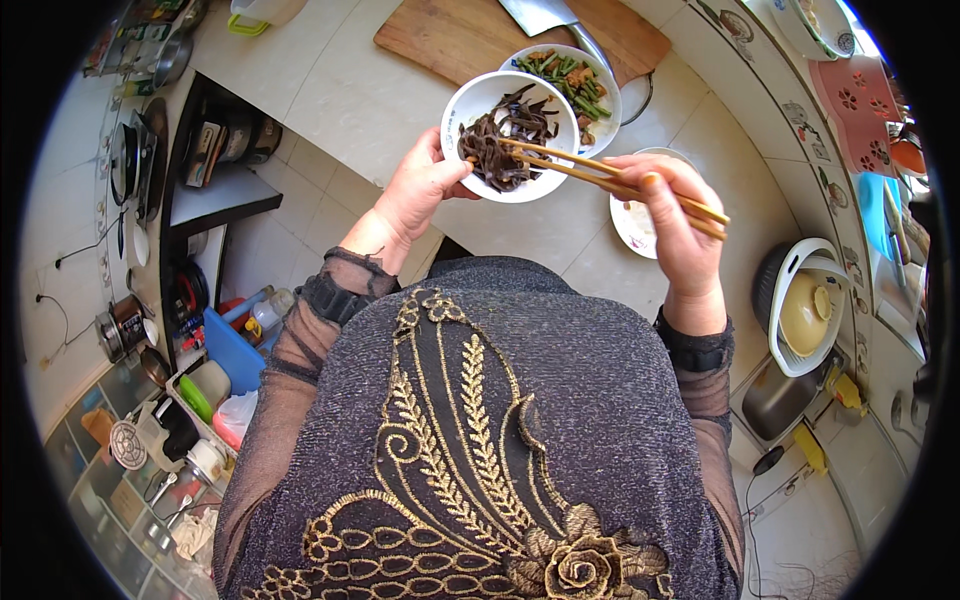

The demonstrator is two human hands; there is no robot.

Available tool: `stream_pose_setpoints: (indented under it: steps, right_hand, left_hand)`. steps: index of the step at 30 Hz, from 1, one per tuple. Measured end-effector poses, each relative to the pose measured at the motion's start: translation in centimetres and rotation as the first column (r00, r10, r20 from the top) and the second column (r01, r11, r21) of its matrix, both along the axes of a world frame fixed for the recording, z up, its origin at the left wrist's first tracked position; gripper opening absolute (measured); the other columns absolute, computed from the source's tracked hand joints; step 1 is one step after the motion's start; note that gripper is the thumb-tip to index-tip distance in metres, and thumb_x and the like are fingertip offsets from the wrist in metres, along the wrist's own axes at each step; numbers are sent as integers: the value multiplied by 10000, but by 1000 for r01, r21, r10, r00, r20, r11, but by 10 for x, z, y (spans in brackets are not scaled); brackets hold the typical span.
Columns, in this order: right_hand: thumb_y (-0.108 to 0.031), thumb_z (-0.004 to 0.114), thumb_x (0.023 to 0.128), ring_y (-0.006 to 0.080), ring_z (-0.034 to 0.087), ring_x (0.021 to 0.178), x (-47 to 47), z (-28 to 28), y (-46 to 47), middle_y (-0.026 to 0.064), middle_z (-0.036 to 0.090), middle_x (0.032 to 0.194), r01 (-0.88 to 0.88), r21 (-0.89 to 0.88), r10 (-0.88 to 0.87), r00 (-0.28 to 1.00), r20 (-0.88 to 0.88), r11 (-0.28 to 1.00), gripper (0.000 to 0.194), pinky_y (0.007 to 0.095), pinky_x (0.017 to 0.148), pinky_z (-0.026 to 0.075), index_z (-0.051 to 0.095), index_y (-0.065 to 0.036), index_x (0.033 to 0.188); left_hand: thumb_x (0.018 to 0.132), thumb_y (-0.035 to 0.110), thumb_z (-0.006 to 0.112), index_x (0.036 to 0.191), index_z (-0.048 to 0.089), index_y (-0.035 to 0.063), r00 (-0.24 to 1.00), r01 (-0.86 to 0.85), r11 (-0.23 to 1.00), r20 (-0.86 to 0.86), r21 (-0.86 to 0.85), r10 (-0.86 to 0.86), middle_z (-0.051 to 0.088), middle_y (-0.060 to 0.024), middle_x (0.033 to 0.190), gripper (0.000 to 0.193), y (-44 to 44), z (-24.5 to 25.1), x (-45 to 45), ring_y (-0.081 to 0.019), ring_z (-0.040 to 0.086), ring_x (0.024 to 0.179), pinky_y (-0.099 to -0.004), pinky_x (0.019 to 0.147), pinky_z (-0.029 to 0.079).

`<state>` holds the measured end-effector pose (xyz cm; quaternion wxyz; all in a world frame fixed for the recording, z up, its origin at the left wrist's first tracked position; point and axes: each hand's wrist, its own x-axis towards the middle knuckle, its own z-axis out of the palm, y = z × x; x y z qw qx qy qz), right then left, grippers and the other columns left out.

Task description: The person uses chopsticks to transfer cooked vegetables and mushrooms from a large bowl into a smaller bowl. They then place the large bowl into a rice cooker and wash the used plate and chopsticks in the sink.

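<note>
My left hand (424,174) grips the near left rim of a white bowl (556,184) above the counter. Dark brown strips of food (501,157), noodle-like or seaweed-like, lie inside it. In my right hand (679,214) is a pair of wooden chopsticks (581,166), their tips in among the dark strips. Beyond the bowl, partly covered by it, a plate of green beans with brown pieces (574,86) rests by the cutting board. Under and beside my right hand is a smaller white plate (634,225) with some residue, partly hidden.
A wooden cutting board (442,41) at the back carries a cleaver (540,15). To the right, a white basin (787,349) holding an upturned yellowish bowl (806,311) stands by a steel sink (780,397). Shelves with pans and boxes (217,202) line the left.
</note>
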<state>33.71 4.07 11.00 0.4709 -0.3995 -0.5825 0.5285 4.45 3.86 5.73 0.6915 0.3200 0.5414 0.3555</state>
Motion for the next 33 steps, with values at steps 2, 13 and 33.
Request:
stream_pose_setpoints:
  steps: [2, 13, 33]
  right_hand:
    - [-121, 556, 1007, 175, 680, 873, 9, 2, 2, 144, 700, 1023, 80, -22, -80, 997, -23, 997, 208, 296, 785, 566, 666, 55, 1011]
    - [-132, 559, 1015, 185, 696, 836, 27, -8, 20, 135, 705, 968, 379, -69, -381, 924, -31, 923, 210, 299, 780, 581, 652, 57, 1024]
    - [-60, 628, 961, 130, 640, 832, -2, -24, 18, 84, 695, 945, 301, 98, -313, 937, 152, 949, 125, 254, 753, 515, 683, 36, 1020]
  left_hand:
    - [854, 140, 586, 1355, 403, -24, 1000, -15, 1000, 5, -16, 15, 609, -130, 1202, 558, -2, 2, 0, -188, 680, 968, -338, 805, 596]
    - [829, 122, 578, 1359, 426, -22, 997, 83, 987, 9, -137, -82, 632, -114, 1172, 570, -12, -10, -24, -178, 681, 944, -350, 796, 596]
    - [905, 63, 602, 1347, 482, 44, 992, 107, 926, -17, -362, -121, 652, -81, 1147, 459, -41, -67, -48, -168, 686, 931, -313, 786, 605]
